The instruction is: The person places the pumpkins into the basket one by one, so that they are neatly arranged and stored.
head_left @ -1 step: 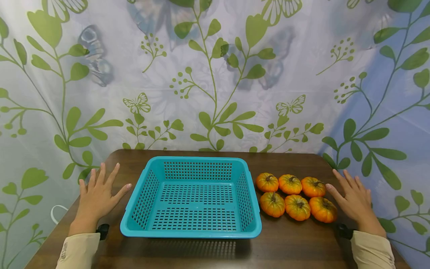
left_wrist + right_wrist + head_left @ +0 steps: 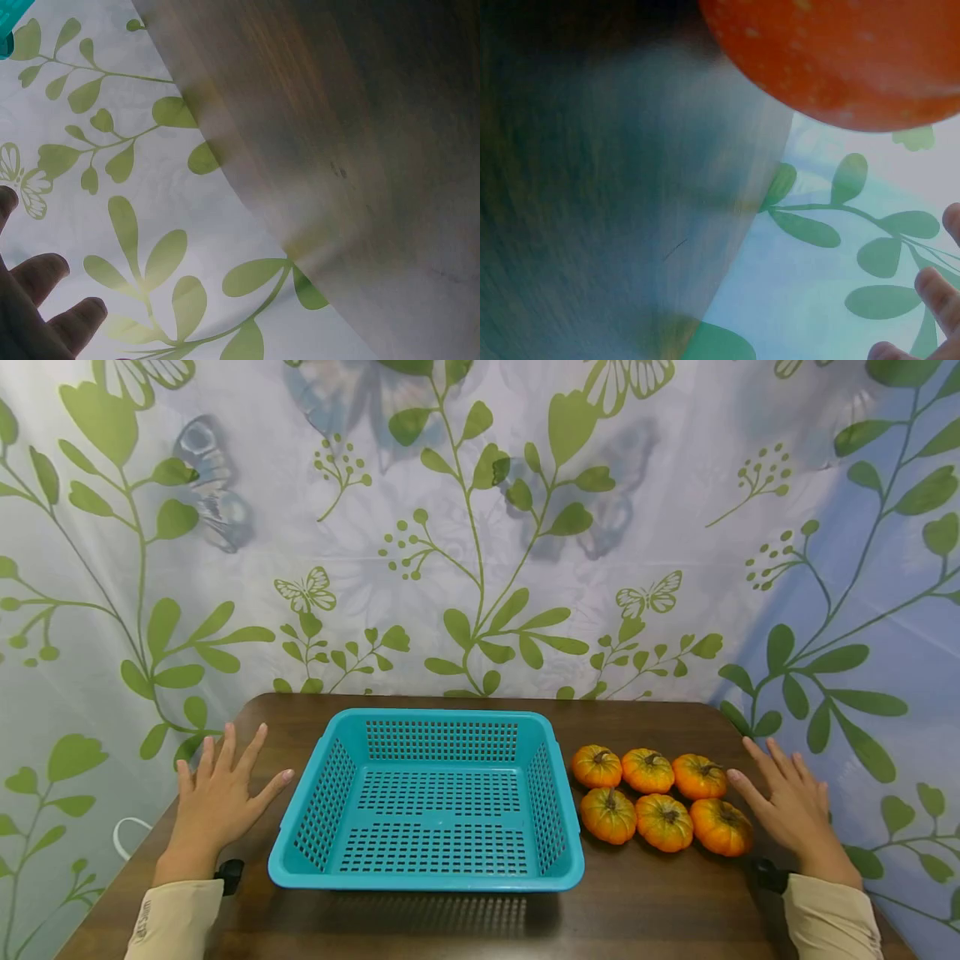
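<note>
A turquoise plastic basket [image 2: 426,883] with slotted walls sits on the dark wooden table, and nothing lies in it. To its right are several small orange pumpkins [image 2: 664,823] in two rows. My left hand [image 2: 217,806] is spread at the left of the basket, its thumb close to the rim but apart from it. On the far side my right hand [image 2: 795,806] has its fingers spread, its thumb near the outermost pumpkins. Both hands hold nothing. One pumpkin [image 2: 840,60] looms large in the right wrist view, and fingertips [image 2: 937,289] show at that view's lower right.
The brown table [image 2: 637,918] ends at a curtain [image 2: 480,552] printed with green leaves and butterflies, which hangs behind it and along both sides. A white cable loop [image 2: 123,837] shows beside the left table edge. Dark straps [image 2: 231,877] are on the wrists.
</note>
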### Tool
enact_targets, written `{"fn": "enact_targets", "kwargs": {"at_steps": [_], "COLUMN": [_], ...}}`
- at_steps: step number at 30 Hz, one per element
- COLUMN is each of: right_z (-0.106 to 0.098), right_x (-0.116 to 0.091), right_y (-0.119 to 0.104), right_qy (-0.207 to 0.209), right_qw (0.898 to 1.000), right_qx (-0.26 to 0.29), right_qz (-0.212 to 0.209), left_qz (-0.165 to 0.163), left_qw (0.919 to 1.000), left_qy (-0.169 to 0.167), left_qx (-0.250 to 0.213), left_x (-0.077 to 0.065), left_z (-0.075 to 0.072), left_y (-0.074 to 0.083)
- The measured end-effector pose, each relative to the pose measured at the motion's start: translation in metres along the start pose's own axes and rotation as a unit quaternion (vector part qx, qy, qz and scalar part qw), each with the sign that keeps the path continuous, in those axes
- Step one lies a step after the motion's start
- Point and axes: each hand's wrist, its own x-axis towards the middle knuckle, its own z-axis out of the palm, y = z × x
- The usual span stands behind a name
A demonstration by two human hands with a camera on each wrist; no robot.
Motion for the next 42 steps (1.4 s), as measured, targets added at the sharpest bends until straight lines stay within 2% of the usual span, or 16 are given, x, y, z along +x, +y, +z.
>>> {"fn": "enact_targets", "kwargs": {"at_steps": [10, 17, 21, 25, 29, 35, 42], "right_z": [-0.004, -0.008, -0.013, -0.017, -0.019, -0.019, -0.018], "right_x": [0.000, 0.002, 0.002, 0.000, -0.002, -0.006, -0.010], "right_y": [-0.001, 0.000, 0.001, 0.001, 0.003, 0.006, 0.012], "right_qy": [-0.002, 0.012, -0.009, -0.032, -0.043, -0.063, -0.089], "right_qw": [1.000, 0.999, 0.997, 0.996, 0.993, 0.981, 0.957], "right_qx": [0.007, 0.041, 0.077, 0.083, 0.112, 0.182, 0.274], "right_qz": [0.005, -0.025, -0.025, -0.006, -0.001, -0.006, -0.013], "left_qz": [-0.003, 0.001, 0.002, 0.004, 0.006, 0.011, 0.017], "left_qw": [1.0000, 1.0000, 1.0000, 0.9999, 0.9998, 0.9997, 0.9991], "left_qy": [-0.004, 0.000, 0.001, 0.006, 0.017, 0.017, 0.012], "left_qx": [-0.006, -0.006, -0.006, -0.007, -0.008, -0.016, -0.038], "left_x": [-0.001, 0.000, 0.000, 0.001, 0.001, 0.003, 0.004], "left_z": [-0.001, 0.000, 0.001, 0.001, 0.001, 0.000, -0.001], "left_y": [0.000, 0.001, 0.001, 0.000, 0.001, 0.003, 0.007]}}
